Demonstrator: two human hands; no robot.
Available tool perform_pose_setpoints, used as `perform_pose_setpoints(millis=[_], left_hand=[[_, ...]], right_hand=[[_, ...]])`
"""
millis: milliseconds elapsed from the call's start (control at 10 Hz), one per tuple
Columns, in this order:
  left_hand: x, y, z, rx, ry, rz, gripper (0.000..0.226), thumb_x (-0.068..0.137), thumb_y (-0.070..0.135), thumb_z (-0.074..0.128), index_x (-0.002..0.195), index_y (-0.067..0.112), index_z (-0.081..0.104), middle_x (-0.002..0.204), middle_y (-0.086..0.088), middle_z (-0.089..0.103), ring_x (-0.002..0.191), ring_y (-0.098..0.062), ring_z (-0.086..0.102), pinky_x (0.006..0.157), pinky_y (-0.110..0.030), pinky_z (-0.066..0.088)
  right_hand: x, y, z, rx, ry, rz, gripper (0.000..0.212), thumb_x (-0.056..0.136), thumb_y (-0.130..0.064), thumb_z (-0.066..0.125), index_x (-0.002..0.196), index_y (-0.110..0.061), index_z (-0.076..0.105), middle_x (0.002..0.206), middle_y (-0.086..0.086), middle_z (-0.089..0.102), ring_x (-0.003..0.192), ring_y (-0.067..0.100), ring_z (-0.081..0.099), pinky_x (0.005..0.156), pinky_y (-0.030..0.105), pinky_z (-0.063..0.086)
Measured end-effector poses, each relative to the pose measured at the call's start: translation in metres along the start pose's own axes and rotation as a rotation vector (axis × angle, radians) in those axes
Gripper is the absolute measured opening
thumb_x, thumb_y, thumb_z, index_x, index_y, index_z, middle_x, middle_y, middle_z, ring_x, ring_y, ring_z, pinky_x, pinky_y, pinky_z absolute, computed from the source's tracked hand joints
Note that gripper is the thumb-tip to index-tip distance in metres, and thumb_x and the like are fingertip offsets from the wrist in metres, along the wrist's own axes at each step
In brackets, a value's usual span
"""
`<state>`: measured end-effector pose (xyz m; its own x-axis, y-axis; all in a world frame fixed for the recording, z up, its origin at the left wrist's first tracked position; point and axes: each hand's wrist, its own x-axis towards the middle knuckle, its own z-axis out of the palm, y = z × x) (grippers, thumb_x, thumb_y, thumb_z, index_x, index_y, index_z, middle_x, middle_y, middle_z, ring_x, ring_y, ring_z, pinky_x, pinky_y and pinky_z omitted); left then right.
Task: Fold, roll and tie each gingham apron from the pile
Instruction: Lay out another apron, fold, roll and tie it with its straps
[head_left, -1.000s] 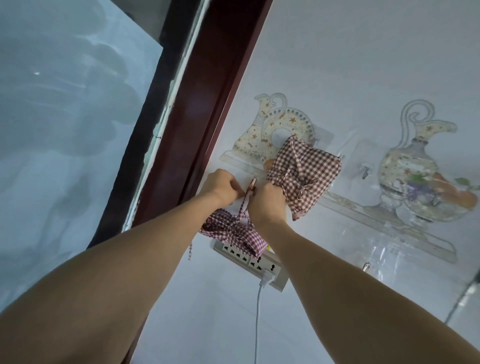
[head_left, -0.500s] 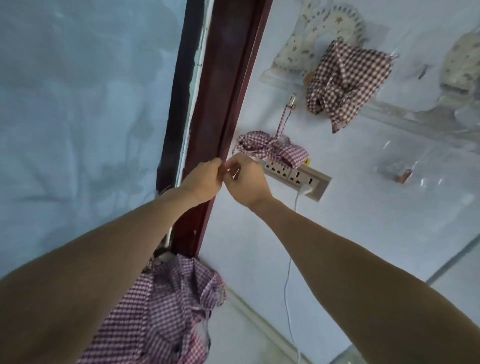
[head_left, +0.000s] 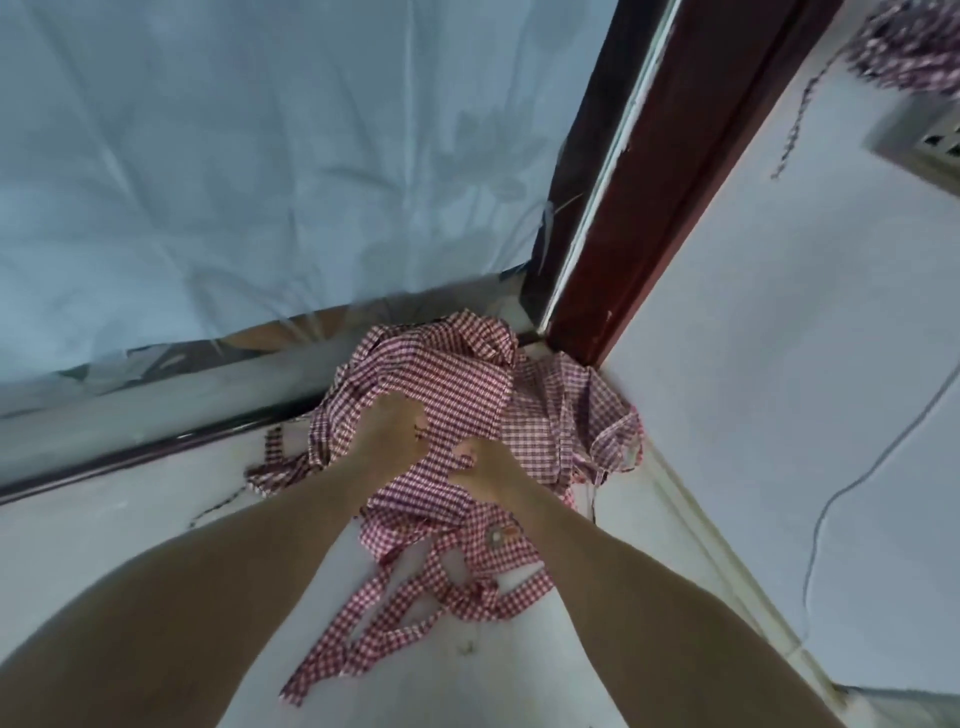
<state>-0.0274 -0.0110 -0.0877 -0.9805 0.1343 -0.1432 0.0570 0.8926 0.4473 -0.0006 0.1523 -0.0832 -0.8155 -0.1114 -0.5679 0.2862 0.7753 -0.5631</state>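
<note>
The fingers of the left hand (head_left: 390, 426) are curled down into the red-and-white checked cloth at the top of the pile of aprons (head_left: 467, 410), and a fold of it is gripped there. The fingers of the right hand (head_left: 480, 467) are bent as well, with the thumb raised, and the same cloth is pinched just beside the left hand. Both bare forearms are stretched down and forward from the lower corners of the view.

The pile is heaped on the pale floor (head_left: 130, 525), pushed into the corner where a dark red door frame (head_left: 670, 171) meets the white wall (head_left: 779, 364). Loose checked straps (head_left: 395, 618) are trailed from it toward the person, some crossed over one another. A small patch on the cloth near the right wrist is too blurred to be made out.

Along the left, a blue sheet (head_left: 234, 156) is hung above a shiny metal rail (head_left: 156, 410). A thin white cable (head_left: 852, 483) is run down the wall. At the top right edge, a bundle of checked cloth (head_left: 914, 41) is seen above a power strip (head_left: 924, 150), both blurred.
</note>
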Motion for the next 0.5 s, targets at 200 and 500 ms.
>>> perform_pose_setpoints(millis=[200, 500], left_hand=[[0.011, -0.065, 0.043, 0.125, -0.047, -0.248, 0.094, 0.084, 0.028, 0.074, 0.155, 0.018, 0.013, 0.161, -0.016, 0.010, 0.147, -0.036, 0.015, 0.119, -0.051, 0.016], [0.004, -0.083, 0.086, 0.370, -0.445, -0.163, 0.121, 0.064, 0.061, 0.081, 0.155, 0.020, 0.013, 0.157, -0.008, 0.027, 0.144, -0.030, 0.029, 0.116, -0.051, 0.023]], right_hand=[[0.015, 0.030, 0.057, 0.068, -0.077, 0.050, 0.086, 0.067, -0.046, 0.070, 0.145, -0.025, 0.042, 0.137, 0.010, 0.056, 0.122, 0.032, 0.055, 0.106, 0.047, 0.047], [0.031, 0.039, 0.059, 0.311, -0.004, 0.151, 0.110, 0.064, -0.031, 0.089, 0.154, -0.034, 0.025, 0.153, 0.006, 0.026, 0.140, 0.033, 0.036, 0.115, 0.043, 0.037]])
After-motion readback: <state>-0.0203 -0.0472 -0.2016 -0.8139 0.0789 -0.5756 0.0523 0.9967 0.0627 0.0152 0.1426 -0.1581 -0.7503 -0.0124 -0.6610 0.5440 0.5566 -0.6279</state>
